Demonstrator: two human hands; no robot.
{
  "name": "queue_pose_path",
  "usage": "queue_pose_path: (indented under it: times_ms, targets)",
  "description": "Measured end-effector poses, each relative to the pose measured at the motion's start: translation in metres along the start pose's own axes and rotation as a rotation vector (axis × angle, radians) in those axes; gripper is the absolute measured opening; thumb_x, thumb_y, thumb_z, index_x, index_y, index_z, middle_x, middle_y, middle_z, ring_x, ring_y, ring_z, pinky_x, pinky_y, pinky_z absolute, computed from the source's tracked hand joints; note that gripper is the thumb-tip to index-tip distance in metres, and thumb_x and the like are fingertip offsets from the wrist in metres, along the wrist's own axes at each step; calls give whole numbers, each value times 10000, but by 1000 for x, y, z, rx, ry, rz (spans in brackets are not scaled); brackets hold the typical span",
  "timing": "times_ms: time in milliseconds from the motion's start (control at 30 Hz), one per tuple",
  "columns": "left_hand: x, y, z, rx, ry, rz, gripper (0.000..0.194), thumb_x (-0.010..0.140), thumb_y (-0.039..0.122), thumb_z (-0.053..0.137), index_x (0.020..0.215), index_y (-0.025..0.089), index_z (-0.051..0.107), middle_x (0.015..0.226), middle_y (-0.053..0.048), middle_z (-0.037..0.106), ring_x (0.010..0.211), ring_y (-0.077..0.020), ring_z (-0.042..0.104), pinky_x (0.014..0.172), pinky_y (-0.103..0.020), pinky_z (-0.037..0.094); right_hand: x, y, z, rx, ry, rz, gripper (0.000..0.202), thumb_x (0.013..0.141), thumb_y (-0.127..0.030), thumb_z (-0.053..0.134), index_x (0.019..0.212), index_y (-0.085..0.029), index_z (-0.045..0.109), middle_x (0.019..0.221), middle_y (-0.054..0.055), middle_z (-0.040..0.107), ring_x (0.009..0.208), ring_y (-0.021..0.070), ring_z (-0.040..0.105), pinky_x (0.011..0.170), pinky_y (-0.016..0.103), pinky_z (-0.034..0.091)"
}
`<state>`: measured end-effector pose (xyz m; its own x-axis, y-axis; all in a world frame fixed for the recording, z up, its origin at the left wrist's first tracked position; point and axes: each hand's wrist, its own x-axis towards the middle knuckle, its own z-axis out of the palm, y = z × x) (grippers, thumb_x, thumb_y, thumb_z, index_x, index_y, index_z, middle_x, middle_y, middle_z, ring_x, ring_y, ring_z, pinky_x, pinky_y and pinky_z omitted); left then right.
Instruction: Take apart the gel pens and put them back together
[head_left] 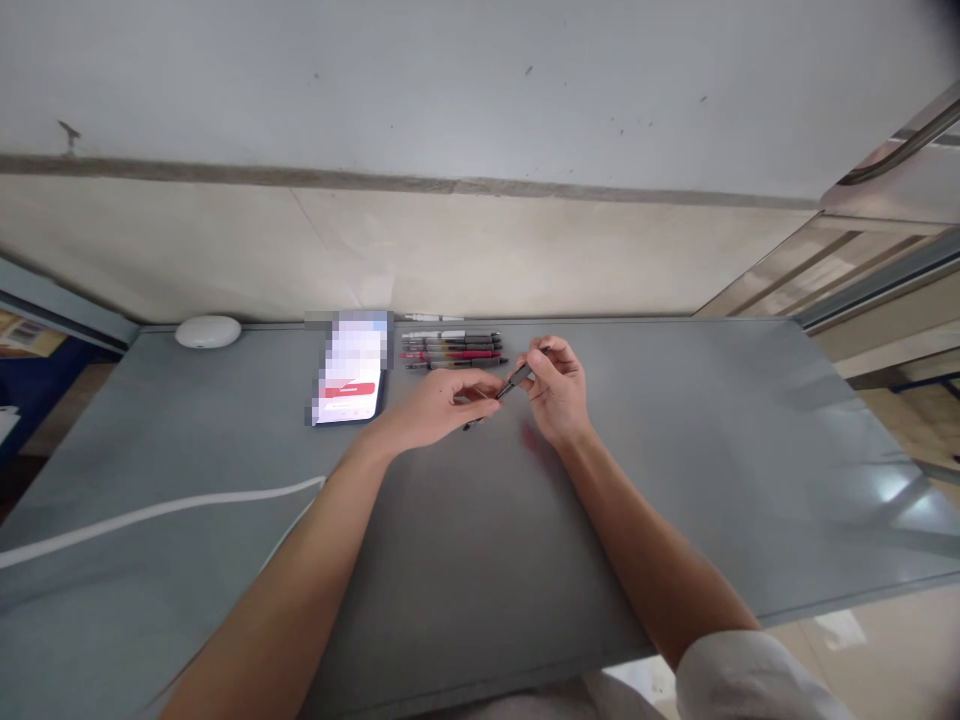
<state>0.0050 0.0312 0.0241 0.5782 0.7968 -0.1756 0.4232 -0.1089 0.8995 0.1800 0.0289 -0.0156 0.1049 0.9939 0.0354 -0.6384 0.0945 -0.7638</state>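
Observation:
My right hand (559, 390) is closed around a dark pen piece (519, 377), which slants down and left from its fingers. The tip of this piece reaches the fingertips of my left hand (435, 408). The left fingers are pinched together on a thin pen part, mostly hidden by them, whose dark end (472, 424) sticks out below. Just beyond the left hand, several pens lie side by side, among them a red pen (450, 354) and a white pen (446, 335).
Left of the pens lies a phone (349, 375) with a lit, partly blurred screen. A white oval case (208, 332) sits at the grey table's (465, 580) back left. A white cable (165, 506) crosses the left side. The wall (480, 250) rises directly behind.

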Motion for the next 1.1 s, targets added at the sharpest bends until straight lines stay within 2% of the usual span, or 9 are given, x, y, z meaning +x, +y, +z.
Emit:
queue_pose_path:
  times_ms: [233, 433, 533, 667, 733, 800, 867, 967, 1100]
  targets:
    - [0, -4, -3, -21, -19, 4, 268, 904, 354, 534, 1105, 221, 652, 881, -5, 705, 831, -138, 643, 772, -254, 480, -3, -3, -3, -2, -74, 21, 191, 692, -243, 761, 804, -253, 607, 837, -51, 607, 752, 102, 640, 640, 239, 550]
    - [-3, 3, -4, -70, -206, 68, 277, 947, 361, 443, 942, 193, 663, 873, -25, 673, 787, -137, 615, 776, -286, 473, -2, -5, -7, 31, -155, 35, 220, 668, -241, 779, 782, -260, 592, 781, -64, 571, 686, 89, 602, 583, 226, 546]
    - [-4, 7, -3, -73, -240, 77, 308, 950, 380, 427, 881, 186, 658, 849, -29, 663, 756, -138, 605, 762, -294, 469, -3, -5, -8, 89, -195, 55, 250, 656, -260, 790, 758, -262, 563, 725, -74, 530, 657, 84, 571, 591, 234, 542]
    - [-4, 8, -1, -38, -177, 54, 277, 917, 399, 486, 951, 201, 677, 838, -22, 679, 754, -148, 619, 739, -288, 475, -3, -6, -7, 95, -194, 55, 274, 637, -263, 799, 743, -259, 545, 725, -73, 519, 653, 83, 551, 607, 238, 527]
    - [-3, 7, 1, 6, -75, 22, 263, 892, 402, 531, 1004, 214, 677, 853, -18, 695, 770, -158, 630, 722, -284, 479, -1, -5, -4, 34, -106, 28, 278, 634, -247, 795, 752, -255, 544, 747, -71, 524, 657, 75, 548, 607, 220, 511]
    - [-1, 4, 2, 34, 36, -13, 272, 872, 392, 566, 1057, 223, 671, 934, -26, 710, 806, -166, 639, 725, -282, 487, 0, -4, -1, -31, 16, -2, 275, 637, -235, 787, 761, -248, 541, 768, -70, 530, 668, 66, 553, 607, 200, 495]
    - [0, 1, 3, 39, 110, -35, 297, 857, 381, 589, 1099, 226, 664, 1017, -35, 709, 842, -169, 645, 744, -282, 496, 0, -3, 1, -63, 82, -9, 269, 646, -238, 777, 767, -242, 536, 790, -67, 540, 686, 68, 567, 617, 201, 495]
    - [1, -1, 2, 37, 100, -44, 315, 864, 393, 580, 1116, 223, 664, 968, -30, 713, 823, -162, 648, 746, -277, 500, -1, -3, 3, -48, 48, 12, 243, 667, -251, 761, 776, -241, 544, 810, -62, 554, 712, 82, 597, 632, 221, 510]
    - [0, 1, 0, -14, -3, -7, 310, 899, 395, 522, 1099, 203, 661, 876, -23, 702, 792, -149, 643, 756, -280, 499, -1, -5, 1, -22, 1, 28, 216, 675, -249, 756, 793, -243, 575, 820, -56, 567, 718, 90, 612, 602, 221, 518]
